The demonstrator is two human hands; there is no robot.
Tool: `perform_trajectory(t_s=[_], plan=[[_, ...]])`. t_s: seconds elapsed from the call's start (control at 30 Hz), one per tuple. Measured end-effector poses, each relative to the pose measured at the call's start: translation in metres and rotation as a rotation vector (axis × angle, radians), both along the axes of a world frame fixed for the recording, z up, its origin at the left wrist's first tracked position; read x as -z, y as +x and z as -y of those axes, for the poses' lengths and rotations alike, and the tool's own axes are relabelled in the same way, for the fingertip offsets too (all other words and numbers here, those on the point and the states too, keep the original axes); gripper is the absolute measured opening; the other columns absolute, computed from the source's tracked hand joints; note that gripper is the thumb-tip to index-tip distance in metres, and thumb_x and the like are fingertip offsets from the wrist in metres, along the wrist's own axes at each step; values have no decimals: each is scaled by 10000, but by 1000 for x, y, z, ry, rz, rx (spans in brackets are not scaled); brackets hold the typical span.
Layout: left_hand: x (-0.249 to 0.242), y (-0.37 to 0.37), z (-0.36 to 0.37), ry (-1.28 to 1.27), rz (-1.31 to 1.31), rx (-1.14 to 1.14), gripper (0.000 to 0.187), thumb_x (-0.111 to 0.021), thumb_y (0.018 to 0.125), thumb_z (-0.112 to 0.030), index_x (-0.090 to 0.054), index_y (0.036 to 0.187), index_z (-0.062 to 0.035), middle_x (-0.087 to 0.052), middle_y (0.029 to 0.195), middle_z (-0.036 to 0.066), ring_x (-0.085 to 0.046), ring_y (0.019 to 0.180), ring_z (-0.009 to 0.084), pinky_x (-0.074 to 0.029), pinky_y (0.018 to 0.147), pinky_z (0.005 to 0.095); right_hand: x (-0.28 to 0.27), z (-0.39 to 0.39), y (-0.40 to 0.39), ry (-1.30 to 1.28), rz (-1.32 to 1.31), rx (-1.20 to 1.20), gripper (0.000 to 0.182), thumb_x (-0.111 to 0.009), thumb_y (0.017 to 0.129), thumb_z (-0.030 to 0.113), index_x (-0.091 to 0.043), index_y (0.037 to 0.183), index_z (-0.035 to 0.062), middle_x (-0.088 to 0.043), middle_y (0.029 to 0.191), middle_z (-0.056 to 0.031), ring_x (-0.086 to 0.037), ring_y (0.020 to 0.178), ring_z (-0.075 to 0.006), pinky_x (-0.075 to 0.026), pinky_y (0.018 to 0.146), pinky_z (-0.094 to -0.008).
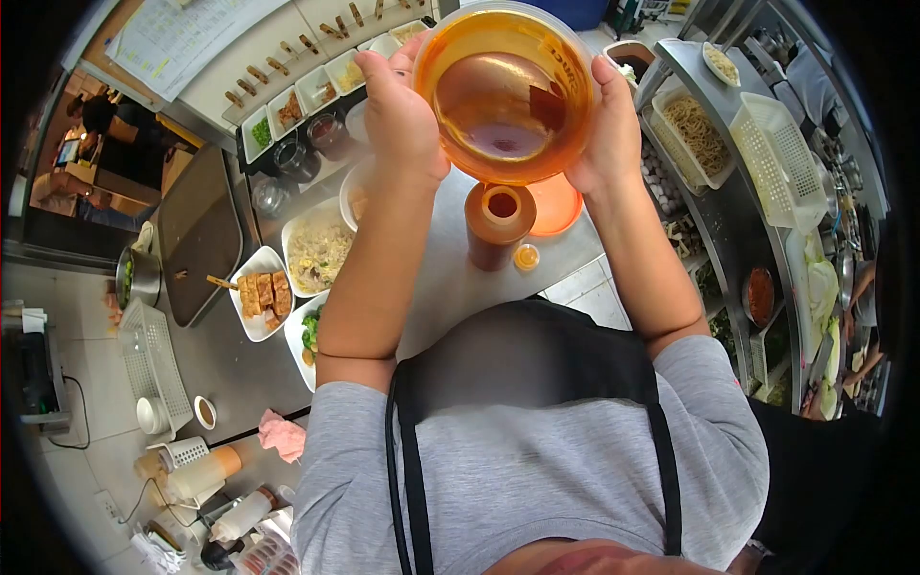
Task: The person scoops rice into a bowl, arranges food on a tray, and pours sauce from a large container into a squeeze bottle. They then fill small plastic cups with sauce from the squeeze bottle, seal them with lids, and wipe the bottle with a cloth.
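Note:
Both hands hold a clear round tub [508, 81] with orange-brown liquid, tilted with its lower edge over a bottle. My left hand [402, 115] is wrapped round the tub's left side, and my right hand [610, 125] grips its right side. Under the tub's edge stands an open brown squeeze bottle [494, 244] on the steel counter [441, 278]. A thin stream of liquid seems to run from the tub to the bottle's mouth. Beside the bottle are a small orange cap [526, 257] and a round orange lid [556, 206].
To the left are a plate of sliced food [264, 295], a rice dish [319, 251], a dark tray [201, 230] and sauce jars [297, 158]. Noodles in a basket [692, 132] and a white basket [778, 163] sit on the right shelf. A person's arm [862, 364] shows far right.

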State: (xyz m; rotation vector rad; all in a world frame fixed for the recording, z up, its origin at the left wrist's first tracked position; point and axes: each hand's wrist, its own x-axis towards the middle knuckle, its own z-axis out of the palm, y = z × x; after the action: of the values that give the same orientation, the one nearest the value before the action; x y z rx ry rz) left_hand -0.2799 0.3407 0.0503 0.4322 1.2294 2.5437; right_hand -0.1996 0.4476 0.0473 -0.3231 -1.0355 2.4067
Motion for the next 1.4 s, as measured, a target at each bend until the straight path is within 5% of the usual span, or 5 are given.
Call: perform_trajectory(t_s=[0.3,0.83,1.17,1.27,1.4], plan=[[20,-29,-12,-68,104,73,652,-94,893,-466,-416,1127,50,-505,1093,154,-476,1026,266,-379,896,380,11,-32,-24,-56,126,-166,494,-201,891,338,-414,1147,-28,-485,1116,-184,-468,1036,-285,-349,922,-396],[153,-102,-62,-208,269,-70,296,-320,823,-65,-401,1090,32,-468,1040,147,-474,945,204,-383,840,310,101,-110,-123,-148,394,-554,765,-100,789,608,-320,1288,71,-294,1335,-160,-177,1256,-351,29,958,-574],[137,-107,-55,-589,293,-12,290,-329,756,5,-462,1011,37,-506,948,173,-530,851,323,-457,689,519,112,-115,-137,-84,351,-566,885,-95,754,685,-340,1261,3,-381,1273,-168,-301,1213,-297,-158,997,-455],[123,-105,-53,-658,258,-15,305,-337,719,51,-437,1007,71,-526,867,174,-537,723,237,-459,588,358,110,-119,-146,-84,356,-560,935,-97,741,709,-339,1246,-39,-404,1246,-187,-316,1203,-298,-186,998,-428],[127,-111,-49,-744,296,-33,284,-371,729,20,-474,993,45,-494,996,187,-520,872,347,-445,647,559,100,-116,-154,-58,302,-530,994,-105,728,730,-270,1247,-102,-344,1279,-214,-298,1215,-292,-206,1001,-385]])
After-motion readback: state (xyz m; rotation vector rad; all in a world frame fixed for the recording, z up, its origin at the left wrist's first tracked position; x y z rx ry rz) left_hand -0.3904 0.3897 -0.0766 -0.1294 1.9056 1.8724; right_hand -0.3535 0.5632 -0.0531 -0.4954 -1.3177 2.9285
